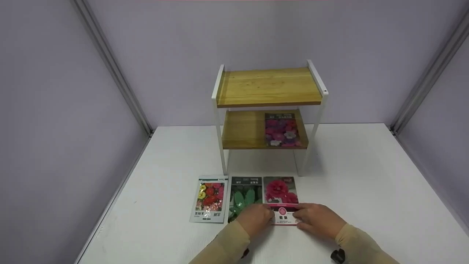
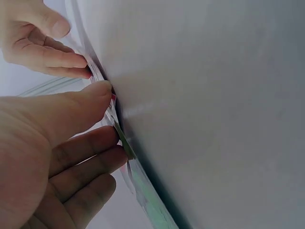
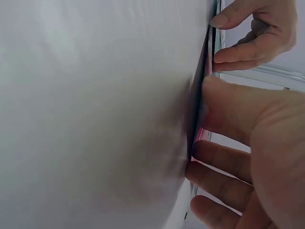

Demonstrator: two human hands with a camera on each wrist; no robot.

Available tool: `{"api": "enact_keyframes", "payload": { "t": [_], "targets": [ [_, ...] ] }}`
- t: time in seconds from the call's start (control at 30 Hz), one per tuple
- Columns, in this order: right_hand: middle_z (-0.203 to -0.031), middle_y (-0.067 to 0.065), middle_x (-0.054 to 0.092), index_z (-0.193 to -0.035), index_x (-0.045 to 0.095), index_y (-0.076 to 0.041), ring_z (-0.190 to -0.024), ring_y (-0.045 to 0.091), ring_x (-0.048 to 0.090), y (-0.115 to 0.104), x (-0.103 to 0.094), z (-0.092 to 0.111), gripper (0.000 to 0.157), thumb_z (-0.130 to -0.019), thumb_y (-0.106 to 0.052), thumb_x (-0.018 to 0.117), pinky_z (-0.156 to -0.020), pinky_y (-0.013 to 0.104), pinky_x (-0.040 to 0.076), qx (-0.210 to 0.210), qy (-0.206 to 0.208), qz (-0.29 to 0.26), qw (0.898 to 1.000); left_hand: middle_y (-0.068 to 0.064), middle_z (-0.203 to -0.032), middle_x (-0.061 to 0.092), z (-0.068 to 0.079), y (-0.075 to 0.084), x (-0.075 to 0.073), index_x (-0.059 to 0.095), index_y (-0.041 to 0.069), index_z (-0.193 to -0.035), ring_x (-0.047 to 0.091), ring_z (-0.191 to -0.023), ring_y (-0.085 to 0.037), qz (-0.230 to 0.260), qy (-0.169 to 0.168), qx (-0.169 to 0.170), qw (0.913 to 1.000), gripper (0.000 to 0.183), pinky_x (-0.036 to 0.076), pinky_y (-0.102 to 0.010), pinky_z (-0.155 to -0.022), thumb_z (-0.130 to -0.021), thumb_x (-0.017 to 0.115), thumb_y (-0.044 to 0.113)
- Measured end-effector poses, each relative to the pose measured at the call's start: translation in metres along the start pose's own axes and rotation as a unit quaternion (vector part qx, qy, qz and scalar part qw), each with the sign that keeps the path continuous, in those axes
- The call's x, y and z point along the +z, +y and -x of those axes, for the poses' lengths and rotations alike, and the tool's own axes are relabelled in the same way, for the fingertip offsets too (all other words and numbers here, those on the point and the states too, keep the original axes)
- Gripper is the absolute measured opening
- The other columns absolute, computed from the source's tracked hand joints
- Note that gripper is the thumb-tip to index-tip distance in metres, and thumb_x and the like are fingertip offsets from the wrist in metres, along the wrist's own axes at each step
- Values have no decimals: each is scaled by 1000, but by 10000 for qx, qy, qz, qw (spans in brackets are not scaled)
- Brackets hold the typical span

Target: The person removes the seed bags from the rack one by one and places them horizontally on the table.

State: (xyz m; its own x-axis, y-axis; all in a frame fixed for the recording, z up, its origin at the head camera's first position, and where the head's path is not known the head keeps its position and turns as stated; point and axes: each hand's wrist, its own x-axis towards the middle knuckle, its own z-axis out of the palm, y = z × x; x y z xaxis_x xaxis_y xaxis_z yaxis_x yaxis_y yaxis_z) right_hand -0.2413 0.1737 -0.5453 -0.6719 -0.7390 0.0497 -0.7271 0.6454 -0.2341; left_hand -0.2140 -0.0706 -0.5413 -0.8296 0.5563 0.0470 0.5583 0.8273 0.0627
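Observation:
Three seed packets lie in a row on the white table. At the left is a pale packet with red and yellow flowers (image 1: 209,198); the middle one is a dark packet with green leaves (image 1: 244,196). The right one, a pink-flower packet (image 1: 280,189), has a pink band and white label nearest the person. My left hand (image 1: 255,219) touches this packet's left edge and covers a corner of the green-leaf packet. My right hand (image 1: 318,220) touches its right edge. In both wrist views, thumb and fingertips stand apart along the packets' edges.
Behind the packets stands a two-tier rack with a wooden top shelf (image 1: 269,86) and white side frames. A packet with purple and pink flowers (image 1: 282,130) lies on the lower shelf (image 1: 242,130), toward the right. Pale panels (image 1: 176,66) enclose the table (image 1: 154,205).

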Motion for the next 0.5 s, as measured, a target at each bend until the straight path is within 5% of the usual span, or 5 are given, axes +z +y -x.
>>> {"api": "enact_keyframes", "payload": {
  "t": [0.5],
  "targets": [
    [-121, 7, 65, -106, 75, -15, -110, 27, 62, -6, -1, 0, 30, -81, -31, 77, -90, 45, 52, 270, 18, 118, 9996, 8, -93, 71, 4, 1, 2, 78, 22, -92, 66, -81, -4, -91, 182, -18, 9998, 10, 55, -19, -70, -84, 75, 16]
  ]
}}
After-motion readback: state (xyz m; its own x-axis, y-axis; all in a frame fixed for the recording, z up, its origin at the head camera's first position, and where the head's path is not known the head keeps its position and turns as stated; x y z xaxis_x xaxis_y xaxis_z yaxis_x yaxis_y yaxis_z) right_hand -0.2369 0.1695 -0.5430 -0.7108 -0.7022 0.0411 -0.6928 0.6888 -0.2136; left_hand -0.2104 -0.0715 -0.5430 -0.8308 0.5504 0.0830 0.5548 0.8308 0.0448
